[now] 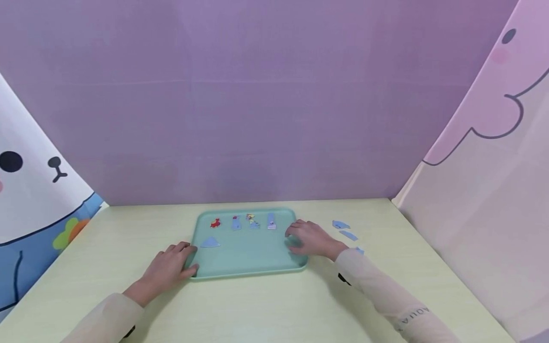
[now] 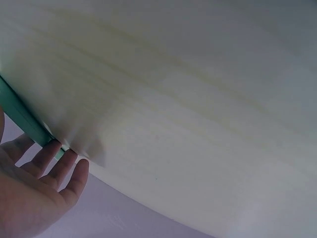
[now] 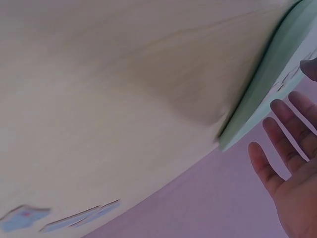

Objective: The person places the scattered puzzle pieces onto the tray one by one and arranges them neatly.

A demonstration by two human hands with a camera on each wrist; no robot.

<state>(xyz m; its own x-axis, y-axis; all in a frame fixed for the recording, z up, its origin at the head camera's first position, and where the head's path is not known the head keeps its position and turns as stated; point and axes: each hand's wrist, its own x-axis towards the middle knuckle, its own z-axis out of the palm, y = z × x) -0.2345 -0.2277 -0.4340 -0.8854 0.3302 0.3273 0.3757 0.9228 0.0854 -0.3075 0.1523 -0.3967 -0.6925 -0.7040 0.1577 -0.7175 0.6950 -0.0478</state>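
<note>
A mint-green tray (image 1: pixel 249 262) lies on the table with several small cut-out pieces in it. Along its far side are a red piece (image 1: pixel 215 223), a blue piece with a red top (image 1: pixel 236 223), a multicoloured piece (image 1: pixel 253 222) and a narrow blue piece (image 1: pixel 271 221). Nearer the left side lies a pale blue triangular piece (image 1: pixel 210 242). My left hand (image 1: pixel 171 267) rests on the tray's left edge, fingers fairly straight and thumb near the front corner. Over the right edge is my right hand (image 1: pixel 310 239), its fingers spread and loosely bent; nothing shows in it.
To the right of the tray, blue cut-out pieces (image 1: pixel 340 224) lie on the pale wooden table (image 1: pixel 386 286), one partly hidden by the right sleeve. A purple backdrop (image 1: pixel 257 119) stands behind the table, with printed cloth panels (image 1: pixel 480 200) at both sides.
</note>
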